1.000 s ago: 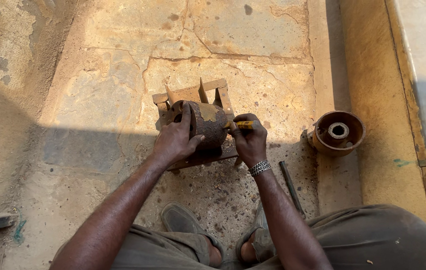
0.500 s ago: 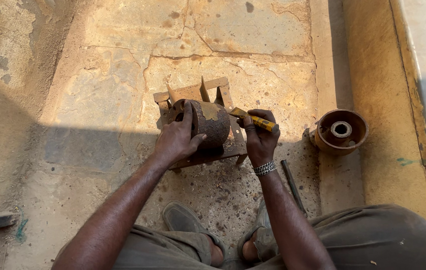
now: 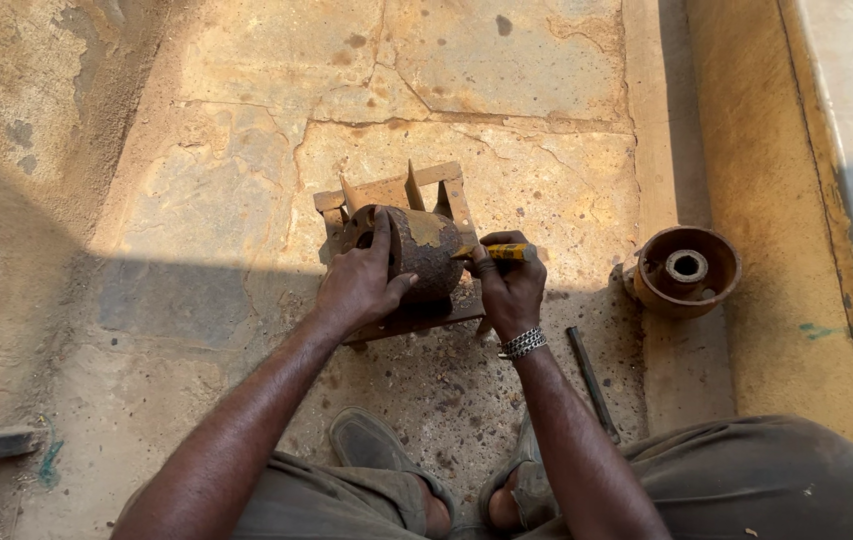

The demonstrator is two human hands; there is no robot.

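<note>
Left hand: ours (image 3: 362, 285) is clamped over the rusty drum (image 3: 417, 250), steadying it.
Right hand: ours (image 3: 509, 290) grips a yellow-handled tool (image 3: 502, 252), its tip at the drum's end.
Drum: lying sideways in a wooden cradle (image 3: 402, 195) on the stone floor (image 3: 247, 200).
Handling: we judge it heavy, stiff, rough with rust; best held around the barrel.
Nearby: round hub (image 3: 687, 270), metal rod (image 3: 592, 380).

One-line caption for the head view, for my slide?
Left hand steadies a rusty metal cylinder on a wooden stand; right hand holds a yellow-handled tool against it.

You see a rust-brown drum (image 3: 417, 255) with a pale yellow patch, a yellow tool (image 3: 507, 252), a silver bracelet (image 3: 524, 343), and mottled tan stone floor (image 3: 507, 60).
</note>
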